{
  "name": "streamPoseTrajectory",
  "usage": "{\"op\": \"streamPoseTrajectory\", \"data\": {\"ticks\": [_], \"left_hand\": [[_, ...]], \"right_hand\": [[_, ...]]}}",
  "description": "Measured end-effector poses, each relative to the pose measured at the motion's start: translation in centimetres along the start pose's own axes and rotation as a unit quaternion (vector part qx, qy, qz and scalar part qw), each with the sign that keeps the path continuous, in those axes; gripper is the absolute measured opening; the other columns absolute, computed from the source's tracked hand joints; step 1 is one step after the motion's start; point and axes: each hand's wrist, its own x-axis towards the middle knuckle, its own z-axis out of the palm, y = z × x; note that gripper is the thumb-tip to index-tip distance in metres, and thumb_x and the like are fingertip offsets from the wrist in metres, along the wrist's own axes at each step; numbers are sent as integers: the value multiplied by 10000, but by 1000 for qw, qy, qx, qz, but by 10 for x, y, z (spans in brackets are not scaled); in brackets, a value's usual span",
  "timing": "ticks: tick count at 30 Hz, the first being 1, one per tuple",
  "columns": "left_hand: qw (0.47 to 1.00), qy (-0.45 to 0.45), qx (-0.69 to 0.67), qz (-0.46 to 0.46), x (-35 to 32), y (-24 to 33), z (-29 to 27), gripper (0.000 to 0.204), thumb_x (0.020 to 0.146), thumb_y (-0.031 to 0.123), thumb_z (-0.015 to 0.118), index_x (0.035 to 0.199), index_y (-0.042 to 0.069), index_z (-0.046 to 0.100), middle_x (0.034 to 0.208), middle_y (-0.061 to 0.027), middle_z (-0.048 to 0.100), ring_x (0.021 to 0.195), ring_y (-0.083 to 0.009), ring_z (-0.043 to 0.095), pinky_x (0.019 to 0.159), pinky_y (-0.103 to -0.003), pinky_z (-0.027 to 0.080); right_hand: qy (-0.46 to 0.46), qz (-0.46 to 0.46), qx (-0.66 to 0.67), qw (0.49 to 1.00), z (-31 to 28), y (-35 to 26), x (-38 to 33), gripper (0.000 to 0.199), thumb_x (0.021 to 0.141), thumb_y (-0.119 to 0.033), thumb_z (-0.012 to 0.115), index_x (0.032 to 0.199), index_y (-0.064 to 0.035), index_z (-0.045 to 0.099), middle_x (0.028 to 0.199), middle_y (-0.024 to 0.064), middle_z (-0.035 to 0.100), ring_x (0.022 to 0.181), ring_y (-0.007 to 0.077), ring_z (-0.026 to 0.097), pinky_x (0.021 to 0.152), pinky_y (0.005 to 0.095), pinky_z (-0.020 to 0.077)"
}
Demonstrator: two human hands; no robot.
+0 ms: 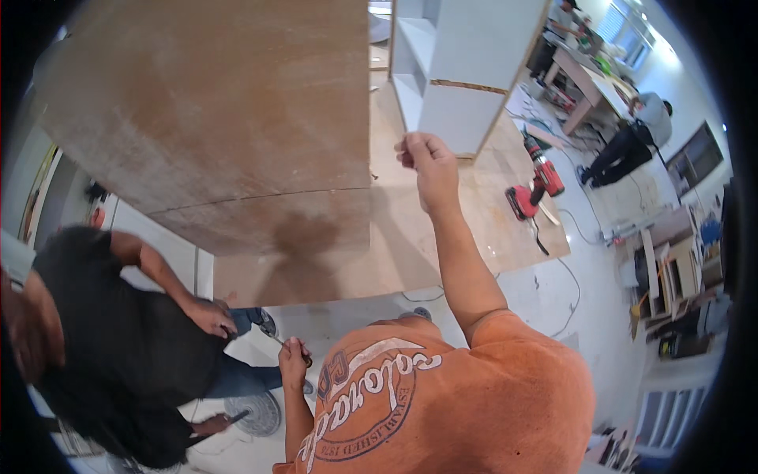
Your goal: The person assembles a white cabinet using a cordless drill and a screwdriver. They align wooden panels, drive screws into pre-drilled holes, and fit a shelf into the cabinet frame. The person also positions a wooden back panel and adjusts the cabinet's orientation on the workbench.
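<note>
Plywood panel fills the 10 to 12 o'clock part of the view, brown, its lower edge running roughly level above a co-worker. Co-worker in a black shirt stands at 8 o'clock; one of that person's hands rests at the underside edge of the plywood surface, the other is low at 7 o'clock, holding a dark tool.

Left hand sits just left of 6 o'clock, below the front edge of the surface. Its fingers are curled together around a thin metal tool, which sticks out toward 10 o'clock, tip pointing at the co-worker's upper hand. Tool too small to identify further.

Right hand is raised just above centre, at about 1 o'clock from it, forearm running up from the orange shirt. Its fingers are pinched together at the top left of the hand, close to the panel's right edge; whether they clamp anything small I cannot tell.

White cabinet carcass stands on the surface at 12 to 1 o'clock, just beyond the right hand. Red cordless drill lies on the surface at 2 o'clock, well apart from both hands. Another person bends over on the floor at 2 o'clock, near a workbench.
</note>
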Motion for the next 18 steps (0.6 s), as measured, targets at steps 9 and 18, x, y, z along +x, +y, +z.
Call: {"op": "streamPoseTrajectory", "data": {"ticks": [9,18], "left_hand": [[896,-199,372,138,26,56,63,514,810,82,625,1308,8,524,882,-148,612,792,-270,616,738,-384,511],[832,-198,403,326,78,66,280,548,819,-53,499,1362,7,549,1181,-271,611,1144,-434,557,993,-474,467]], "right_hand": [[-7,182,-140,973,-95,91,-74,179,916,-154,680,947,23,689,744,37,648,663,104,582,627,262,483],[328,5,-512,794,-382,142,-50,700,845,-325,778,1370,44,499,1266,216,603,1182,329,575,1029,445,439]]}}
